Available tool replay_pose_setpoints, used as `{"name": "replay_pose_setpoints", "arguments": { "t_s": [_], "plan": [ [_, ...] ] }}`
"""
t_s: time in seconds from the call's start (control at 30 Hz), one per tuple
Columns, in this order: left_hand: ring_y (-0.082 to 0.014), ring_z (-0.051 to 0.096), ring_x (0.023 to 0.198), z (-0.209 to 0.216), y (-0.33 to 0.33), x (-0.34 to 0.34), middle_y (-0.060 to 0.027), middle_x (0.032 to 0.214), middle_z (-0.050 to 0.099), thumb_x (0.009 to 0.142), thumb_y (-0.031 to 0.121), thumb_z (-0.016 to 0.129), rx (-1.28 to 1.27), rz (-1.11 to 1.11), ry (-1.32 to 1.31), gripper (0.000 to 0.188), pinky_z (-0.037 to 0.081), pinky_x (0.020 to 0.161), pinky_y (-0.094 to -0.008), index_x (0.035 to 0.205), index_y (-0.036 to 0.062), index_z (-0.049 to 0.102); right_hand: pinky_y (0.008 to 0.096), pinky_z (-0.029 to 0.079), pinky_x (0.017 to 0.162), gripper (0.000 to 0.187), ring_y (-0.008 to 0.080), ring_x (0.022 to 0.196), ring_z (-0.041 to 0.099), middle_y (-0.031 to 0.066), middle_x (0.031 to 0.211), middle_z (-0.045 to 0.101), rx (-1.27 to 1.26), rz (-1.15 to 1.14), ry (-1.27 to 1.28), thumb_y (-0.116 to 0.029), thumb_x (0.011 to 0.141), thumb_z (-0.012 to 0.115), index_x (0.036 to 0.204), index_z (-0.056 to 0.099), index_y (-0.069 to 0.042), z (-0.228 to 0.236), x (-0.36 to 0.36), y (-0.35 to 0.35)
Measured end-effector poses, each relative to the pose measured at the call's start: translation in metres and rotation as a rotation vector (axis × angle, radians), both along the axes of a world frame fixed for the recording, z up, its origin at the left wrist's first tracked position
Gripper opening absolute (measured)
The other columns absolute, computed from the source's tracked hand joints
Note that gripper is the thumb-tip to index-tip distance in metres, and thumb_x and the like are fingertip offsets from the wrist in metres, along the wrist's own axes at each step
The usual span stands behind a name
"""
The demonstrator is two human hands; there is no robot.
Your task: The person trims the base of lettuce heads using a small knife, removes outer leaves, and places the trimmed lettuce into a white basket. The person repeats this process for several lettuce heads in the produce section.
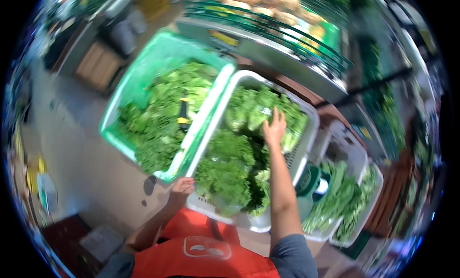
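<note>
A white plastic crate (312,134) stands in front of me, holding leafy green lettuce (224,158) with some heads in clear wrap. Over the lettuce heads at its far side reaches my right hand (275,129), fingers apart; whether it touches the leaves is unclear. My left hand (181,189) is curled closed beside the crate's near left corner, and blur hides what its fingers hold. To the left, a crate with a green plastic liner (149,52) contains loose lettuce leaves (160,120). A black and yellow tool handle (183,115) lies on those leaves.
At the right, more white crates (378,182) hold long leafy greens (335,194) and a dark green round container (308,180). Beyond the crates runs a produce display with a green rail (268,26). A brown box (98,65) sits on the floor at the far left.
</note>
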State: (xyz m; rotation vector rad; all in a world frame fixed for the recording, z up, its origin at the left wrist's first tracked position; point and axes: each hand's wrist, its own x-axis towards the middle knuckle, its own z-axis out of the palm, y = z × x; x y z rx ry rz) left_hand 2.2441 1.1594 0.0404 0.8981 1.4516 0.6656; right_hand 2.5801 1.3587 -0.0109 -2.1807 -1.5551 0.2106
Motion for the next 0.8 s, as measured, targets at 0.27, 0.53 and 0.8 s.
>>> {"name": "replay_pose_setpoints", "arguments": {
  "t_s": [0.27, 0.53, 0.8],
  "plan": [
    [-0.013, 0.054, 0.093, 0.035, 0.024, 0.018, -0.0068, 0.104, 0.056, 0.08, 0.009, 0.057, 0.081, -0.096, -0.209, 0.027, 0.044, 0.081, -0.0269, 0.106, 0.0024, 0.051, 0.0409, 0.032, 0.097, 0.066, 0.0367, 0.118, 0.036, 0.0143, 0.136, 0.03, -0.337, -0.051, 0.119, -0.027, 0.068, 0.061, 0.13, 0.038, -0.024, 0.013, 0.023, 0.028],
    [-0.0096, 0.055, 0.086, 0.027, 0.08, -0.074, -0.0031, 0.09, 0.06, 0.083, 0.008, 0.055, 0.113, 0.175, -0.271, 0.015, 0.044, 0.074, -0.0226, 0.097, 0.0031, 0.056, 0.0404, 0.027, 0.098, 0.054, 0.0321, 0.118, 0.036, 0.0207, 0.129, 0.035, 0.03, -0.386, -0.133, -0.016, 0.074, 0.057, 0.125, 0.041, -0.007, 0.051, -0.053, 0.012],
    [-0.0147, 0.056, 0.074, -0.039, 0.195, -0.21, -0.0065, 0.084, 0.059, 0.082, 0.008, 0.052, 0.124, -0.034, 0.005, 0.013, 0.044, 0.065, -0.0256, 0.094, 0.0033, 0.056, 0.0394, 0.044, 0.074, 0.05, 0.0341, 0.088, 0.055, 0.0207, 0.098, 0.056, -0.39, 0.121, 0.032, -0.036, 0.079, 0.058, 0.111, 0.051, 0.0, 0.045, -0.284, 0.05]
  ]
}}
